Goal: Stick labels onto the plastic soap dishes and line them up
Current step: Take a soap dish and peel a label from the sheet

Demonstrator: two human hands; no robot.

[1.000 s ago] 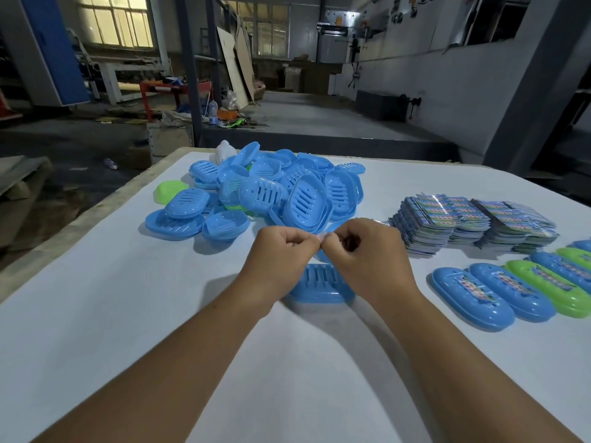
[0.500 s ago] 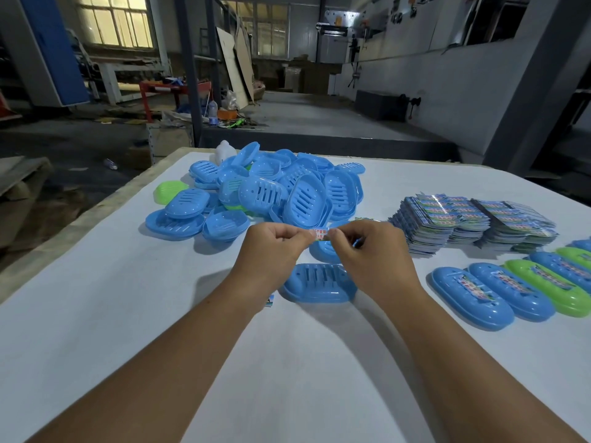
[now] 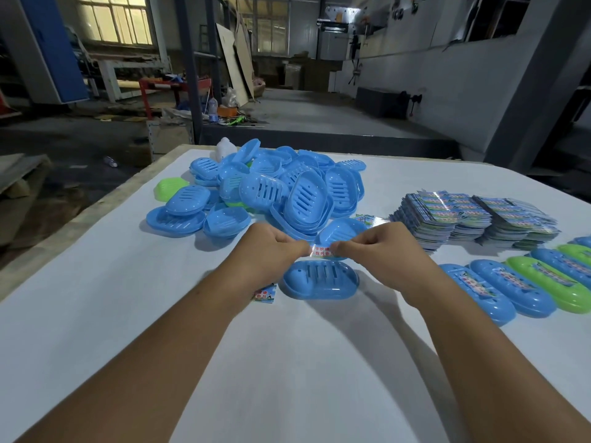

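Over the middle of the desk (image 3: pixel 96 314), your left hand (image 3: pixel 271 247) and right hand (image 3: pixel 380 251) hold one label (image 3: pixel 321 251) stretched between them, each hand pinching an end between thumb and curled fingers. Label shows red print on a pale ground; it hangs in the air above a lone blue soap dish (image 3: pixel 319 280) and does not touch it. That dish lies slotted face up, long side toward you, just nearer you than the label. A small printed scrap (image 3: pixel 265 294) lies flat on the desk just left of the dish, partly hidden under your left wrist. Toward the far left corner sits a loose pile of blue dishes (image 3: pixel 265 190), heaped and tilted at all angles, with a green dish (image 3: pixel 168 187) at its left fringe and a white object (image 3: pixel 225 148) behind it, too unclear to name. Toward the right edge, stacks of labels (image 3: pixel 473 219) stand side by side, glossy and fanned. Nearer you along the right edge, a row of labelled dishes (image 3: pixel 524 287) lies side by side, touching or nearly so, blue and green mixed, each with a strip across its top. Both forearms are bare.
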